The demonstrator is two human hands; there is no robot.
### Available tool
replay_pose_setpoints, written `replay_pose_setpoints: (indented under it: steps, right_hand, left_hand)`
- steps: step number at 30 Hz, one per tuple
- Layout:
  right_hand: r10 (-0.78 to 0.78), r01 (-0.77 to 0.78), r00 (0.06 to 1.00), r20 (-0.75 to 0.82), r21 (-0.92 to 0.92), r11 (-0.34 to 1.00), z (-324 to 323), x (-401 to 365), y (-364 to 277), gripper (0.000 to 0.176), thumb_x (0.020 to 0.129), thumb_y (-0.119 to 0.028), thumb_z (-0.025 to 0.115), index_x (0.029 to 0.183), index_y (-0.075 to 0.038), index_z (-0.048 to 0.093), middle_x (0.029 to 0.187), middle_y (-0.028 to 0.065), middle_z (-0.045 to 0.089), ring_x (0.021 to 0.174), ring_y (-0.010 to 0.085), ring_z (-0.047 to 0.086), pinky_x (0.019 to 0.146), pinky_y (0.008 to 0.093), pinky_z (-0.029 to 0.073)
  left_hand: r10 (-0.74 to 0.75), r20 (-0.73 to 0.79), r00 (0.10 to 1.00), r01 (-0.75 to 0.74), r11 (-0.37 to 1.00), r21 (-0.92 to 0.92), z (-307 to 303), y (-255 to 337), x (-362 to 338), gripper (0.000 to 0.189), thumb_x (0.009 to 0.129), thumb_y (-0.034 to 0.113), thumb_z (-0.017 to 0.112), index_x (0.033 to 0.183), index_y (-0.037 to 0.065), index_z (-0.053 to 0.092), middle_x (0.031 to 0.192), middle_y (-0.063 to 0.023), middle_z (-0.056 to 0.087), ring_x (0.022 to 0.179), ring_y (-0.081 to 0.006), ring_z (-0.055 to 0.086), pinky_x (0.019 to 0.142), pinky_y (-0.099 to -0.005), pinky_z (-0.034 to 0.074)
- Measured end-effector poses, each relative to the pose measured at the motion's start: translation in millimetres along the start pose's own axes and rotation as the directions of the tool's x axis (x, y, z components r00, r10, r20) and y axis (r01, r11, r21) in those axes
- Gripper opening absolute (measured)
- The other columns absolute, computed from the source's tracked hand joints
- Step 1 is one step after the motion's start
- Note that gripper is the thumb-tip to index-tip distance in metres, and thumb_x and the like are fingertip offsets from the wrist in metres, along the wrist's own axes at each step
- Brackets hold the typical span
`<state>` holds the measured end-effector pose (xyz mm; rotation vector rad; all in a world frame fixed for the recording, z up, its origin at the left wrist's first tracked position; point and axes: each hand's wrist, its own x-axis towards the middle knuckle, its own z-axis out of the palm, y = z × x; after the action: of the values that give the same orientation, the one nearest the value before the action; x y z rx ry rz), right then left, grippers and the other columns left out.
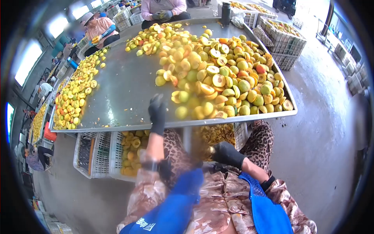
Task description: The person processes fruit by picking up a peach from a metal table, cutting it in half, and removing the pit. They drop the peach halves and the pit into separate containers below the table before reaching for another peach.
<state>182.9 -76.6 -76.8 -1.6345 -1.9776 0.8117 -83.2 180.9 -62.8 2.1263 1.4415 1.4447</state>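
My left hand (157,113), in a black glove, is over the near edge of a metal table (124,84). Its fingers point forward, slightly blurred, and nothing shows in them. To its right lies a heap of halved yellow-green and orange stone fruit (233,78); part of the heap nearest the hand is smeared by motion. Lower down, in front of my lap, my right hand (228,154) is closed in a black glove. A small pale tip (211,149) shows at its fingers; what it belongs to I cannot make out.
Under the table stand white crates (117,156) with fruit pieces. More halves (76,95) line the table's left side. A dark flask (226,13) stands at the far edge. Two people sit beyond, one with gloved hands (163,15). Stacked crates (286,43) stand at right.
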Motion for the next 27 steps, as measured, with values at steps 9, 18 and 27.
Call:
replay_pose_setpoints:
  steps: [9,18,27]
  right_hand:
    - [-0.044,0.043,0.999,-0.003,-0.144,0.989,-17,-19,-17,0.018,0.079,-0.019,0.073,0.089,-0.005,0.071,0.074,0.0231,0.068,0.072,0.0432,0.069,0.064,0.0471,0.056]
    - [-0.096,0.134,0.989,-0.114,0.398,0.907,-29,13,-58,0.013,0.079,-0.008,0.075,0.079,-0.001,0.065,0.066,0.0118,0.062,0.059,0.013,0.055,0.058,0.0348,0.05]
    - [0.033,0.09,0.976,-0.217,0.532,0.842,-45,0,-66,0.01,0.085,-0.01,0.069,0.086,-0.001,0.066,0.069,0.0111,0.063,0.063,0.0187,0.057,0.059,0.0368,0.05]
  left_hand:
    - [-0.05,0.4,0.915,0.204,0.913,-0.353,61,-35,34,0.024,0.089,0.018,0.067,0.108,0.003,0.066,0.104,-0.0134,0.071,0.097,-0.0317,0.069,0.083,-0.0426,0.055]
    - [-0.47,0.475,0.744,0.497,-0.087,-0.864,-46,89,-51,0.025,0.101,0.017,0.059,0.122,0.005,0.062,0.112,-0.0101,0.068,0.102,-0.0231,0.069,0.087,-0.0352,0.06]
    - [-0.305,0.622,0.722,0.617,-0.124,-0.777,-23,198,-86,0.039,0.108,0.035,0.053,0.132,0.004,0.059,0.127,-0.0145,0.066,0.117,-0.0269,0.066,0.097,-0.041,0.057]
